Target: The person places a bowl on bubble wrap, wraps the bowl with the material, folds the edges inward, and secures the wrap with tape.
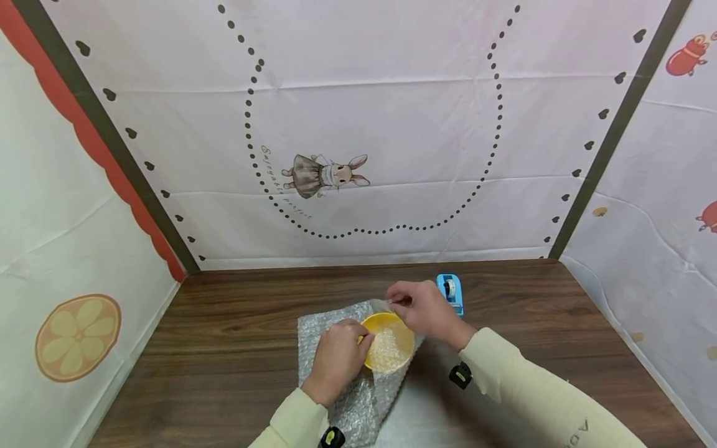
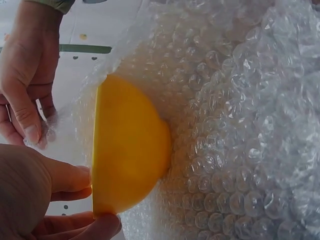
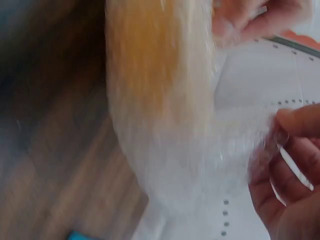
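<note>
A yellow bowl (image 1: 372,325) stands on a sheet of bubble wrap (image 1: 315,333), with one flap of the wrap folded over its rim and into it. My left hand (image 1: 339,353) pinches the bowl's rim between thumb and fingers; the left wrist view shows the bowl (image 2: 131,145) from its side. With the thumb and fingertips of my right hand (image 1: 424,309) I hold a far edge of the bubble wrap, lifted beside the bowl. In the right wrist view, blurred wrap (image 3: 170,160) covers the bowl's outer side and stretches toward the right fingers.
A blue tape dispenser (image 1: 450,292) lies behind my right hand on the brown wooden table (image 1: 235,348). Printed cloth walls (image 1: 381,137) enclose the table at the back and both sides. A pale, shiny sheet-like area (image 1: 414,410) shows under my right forearm.
</note>
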Demonstrator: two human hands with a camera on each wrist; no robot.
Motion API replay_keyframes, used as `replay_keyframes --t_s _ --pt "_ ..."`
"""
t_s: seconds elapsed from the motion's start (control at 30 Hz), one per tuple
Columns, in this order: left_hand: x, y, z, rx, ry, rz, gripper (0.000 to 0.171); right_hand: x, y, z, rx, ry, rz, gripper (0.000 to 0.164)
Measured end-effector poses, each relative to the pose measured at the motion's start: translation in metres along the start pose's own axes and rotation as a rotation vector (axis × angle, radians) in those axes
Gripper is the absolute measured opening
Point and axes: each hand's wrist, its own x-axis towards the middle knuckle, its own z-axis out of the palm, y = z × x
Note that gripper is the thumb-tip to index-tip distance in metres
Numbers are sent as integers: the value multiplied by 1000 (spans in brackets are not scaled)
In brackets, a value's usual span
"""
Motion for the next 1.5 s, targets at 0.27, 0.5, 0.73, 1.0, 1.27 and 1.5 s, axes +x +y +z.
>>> replay_keyframes --t_s 0.27,0.5,0.73,1.0,1.27,1.5 --pt "-1 2 1 -17 13 -39 13 -15 -8 21 -52 104 -27 8" --pt "1 1 3 -52 29 -73 11 -23 -8 36 -141 160 -59 10" --pt "3 -1 2 -139 0 -138 11 -32 -2 46 -235 179 -215 9" --pt "6 -1 -3 -332 -89 -307 13 -36 4 51 -269 153 -334 14" --pt "9 -4 0 -484 -158 -392 19 -42 14 56 -316 141 -406 19" --pt "8 -2 4 -617 -224 -471 23 -44 24 59 -288 164 -510 24"
